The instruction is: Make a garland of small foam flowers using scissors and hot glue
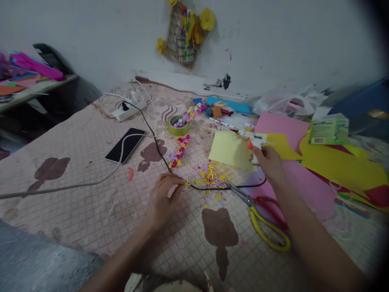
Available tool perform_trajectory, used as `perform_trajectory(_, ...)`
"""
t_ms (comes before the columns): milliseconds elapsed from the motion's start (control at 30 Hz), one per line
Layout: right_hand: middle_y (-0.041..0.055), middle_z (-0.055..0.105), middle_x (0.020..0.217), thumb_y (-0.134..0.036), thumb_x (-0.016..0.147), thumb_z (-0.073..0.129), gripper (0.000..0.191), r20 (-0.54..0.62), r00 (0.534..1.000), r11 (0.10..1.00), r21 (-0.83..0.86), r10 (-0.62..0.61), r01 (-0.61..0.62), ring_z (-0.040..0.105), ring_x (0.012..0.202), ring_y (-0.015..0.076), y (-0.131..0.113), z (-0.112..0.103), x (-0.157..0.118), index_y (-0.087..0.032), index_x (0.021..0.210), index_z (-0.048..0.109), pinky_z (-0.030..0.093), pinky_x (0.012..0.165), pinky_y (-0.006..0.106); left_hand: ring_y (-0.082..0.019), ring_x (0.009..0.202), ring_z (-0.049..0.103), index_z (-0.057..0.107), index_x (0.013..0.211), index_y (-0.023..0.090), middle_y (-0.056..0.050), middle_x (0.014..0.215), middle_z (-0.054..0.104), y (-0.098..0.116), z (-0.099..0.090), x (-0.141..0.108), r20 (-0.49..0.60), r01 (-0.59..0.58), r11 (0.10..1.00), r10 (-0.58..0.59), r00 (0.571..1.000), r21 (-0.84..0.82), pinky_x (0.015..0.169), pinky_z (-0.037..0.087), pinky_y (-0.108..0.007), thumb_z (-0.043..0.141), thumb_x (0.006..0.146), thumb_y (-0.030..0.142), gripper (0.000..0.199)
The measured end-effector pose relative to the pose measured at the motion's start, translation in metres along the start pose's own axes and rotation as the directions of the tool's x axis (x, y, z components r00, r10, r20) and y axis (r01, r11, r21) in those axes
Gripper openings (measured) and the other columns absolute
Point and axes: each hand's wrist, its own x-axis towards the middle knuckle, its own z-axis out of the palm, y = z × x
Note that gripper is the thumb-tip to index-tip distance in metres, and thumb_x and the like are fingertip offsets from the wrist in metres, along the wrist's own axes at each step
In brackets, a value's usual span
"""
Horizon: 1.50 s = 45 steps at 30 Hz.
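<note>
My left hand (165, 194) is pinched on a small yellow paper piece (186, 185), just above the patterned cloth. My right hand (269, 162) is wrapped round a white glue gun (258, 140) with an orange trigger, its nozzle pointing left over a pale yellow sheet (226, 148). From the gun a black cord (212, 188) runs left past my left fingertips. Between the hands lies a pile of yellow and lilac paper snippets (214, 176). Scissors (258, 211) with red and yellow handles rest below the right hand, blades touching the pile.
A garland of paper bits (180, 151) lies near a roll of tape (178, 125). To the left are a phone (126, 146), a white cable (91, 184) and a power strip (129, 110). Pink sheets (306, 186), yellow sheets (340, 164) and a green box (330, 130) fill the right.
</note>
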Motion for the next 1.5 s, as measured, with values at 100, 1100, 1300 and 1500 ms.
perform_trajectory(100,-0.0007,0.058,0.065,-0.048,0.076,0.058,0.028,-0.002,0.999,0.913,0.408,0.036,-0.032,0.055,0.055,0.0144,-0.013,-0.005,-0.009,-0.022,0.084,0.051,0.043,0.053,0.027,-0.018,0.086,0.059,0.061,0.083,0.020,-0.004,0.078,0.066,-0.002,-0.003,0.003,-0.031,-0.154,0.987,0.156,0.987,0.039,0.076,0.049,-0.034,0.056,0.081,0.010,0.012)
perform_trajectory(1100,-0.0014,0.067,0.076,-0.033,0.079,0.063,0.012,0.183,0.983,0.661,0.739,-0.014,-0.129,0.058,0.053,0.0110,-0.039,-0.007,-0.025,-0.024,0.083,0.057,0.050,0.057,0.026,-0.017,0.088,0.060,0.060,0.085,0.020,-0.003,0.082,0.068,-0.002,-0.006,0.016,-0.018,-0.258,0.964,0.258,0.966,-0.060,0.078,0.050,-0.033,0.060,0.075,0.000,0.022)
perform_trajectory(1300,0.0016,0.055,0.044,-0.040,0.081,0.058,0.035,0.409,0.904,0.864,0.493,-0.128,-0.101,0.045,0.034,0.0119,-0.056,-0.030,-0.061,-0.021,0.051,0.057,0.035,0.033,0.025,-0.019,0.093,0.062,0.060,0.089,0.020,-0.003,0.088,0.071,-0.007,-0.014,0.013,-0.025,-0.410,0.912,0.410,0.912,0.034,0.079,0.049,-0.035,0.060,0.077,0.005,0.020)
perform_trajectory(1500,0.0010,0.061,0.056,-0.040,0.079,0.059,0.023,0.572,0.783,0.955,0.280,-0.245,0.094,0.054,0.048,0.0154,-0.076,-0.035,-0.090,-0.019,0.070,0.064,0.044,0.040,0.024,-0.018,0.091,0.061,0.059,0.088,0.018,-0.004,0.086,0.072,-0.005,-0.017,0.015,-0.071,-0.483,0.873,0.487,0.871,0.063,0.078,0.048,-0.037,0.060,0.079,0.008,0.013)
